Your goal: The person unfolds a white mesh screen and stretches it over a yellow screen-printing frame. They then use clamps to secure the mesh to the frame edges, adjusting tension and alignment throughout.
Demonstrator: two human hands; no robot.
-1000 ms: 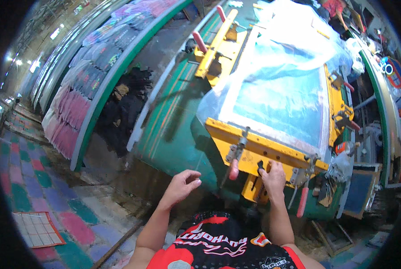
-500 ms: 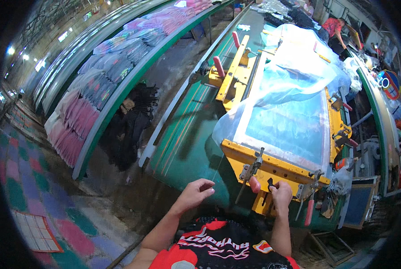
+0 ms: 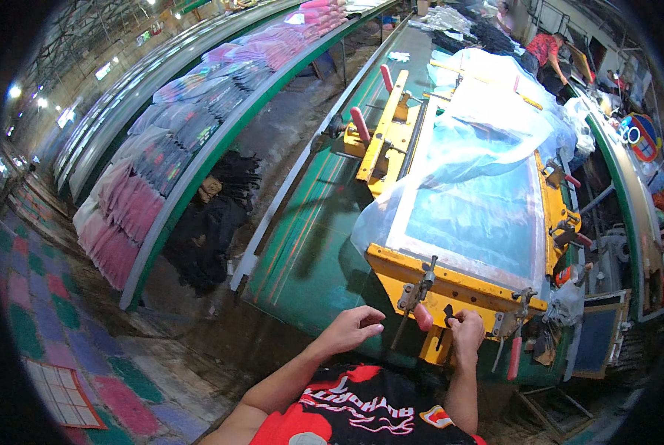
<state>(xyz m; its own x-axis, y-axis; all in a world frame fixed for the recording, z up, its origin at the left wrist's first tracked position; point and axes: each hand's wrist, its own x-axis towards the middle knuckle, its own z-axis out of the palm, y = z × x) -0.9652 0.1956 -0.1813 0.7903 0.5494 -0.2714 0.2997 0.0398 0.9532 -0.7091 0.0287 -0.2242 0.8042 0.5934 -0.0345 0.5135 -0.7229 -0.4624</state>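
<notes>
My right hand point(image 3: 467, 334) is closed on a small black knob point(image 3: 449, 314) at the near end of a yellow metal bracket point(image 3: 391, 271). My left hand point(image 3: 350, 330) hovers by the near edge of the green table point(image 3: 302, 274), its fingers loosely bent and apart, with nothing in them. On the bracket sit metal clamps with pink handles; one pink handle point(image 3: 423, 317) is just left of my right hand. The bracket runs along the near side of a pale printing screen point(image 3: 480, 215). Clear plastic sheeting point(image 3: 495, 133) lies over the screen's far part.
Another yellow clamp assembly point(image 3: 386, 141) stands at the screen's left. Folded pink and grey fabric pieces point(image 3: 176, 141) lie on a long rack at left. Dark cloths point(image 3: 213, 222) lie beneath it. A blue framed screen point(image 3: 596, 337) leans at right. A person in red point(image 3: 545, 50) works farther back.
My left hand has moved right, toward the yellow bracket, and slightly down. My right hand stays at the black knob. The view has shifted slightly.
</notes>
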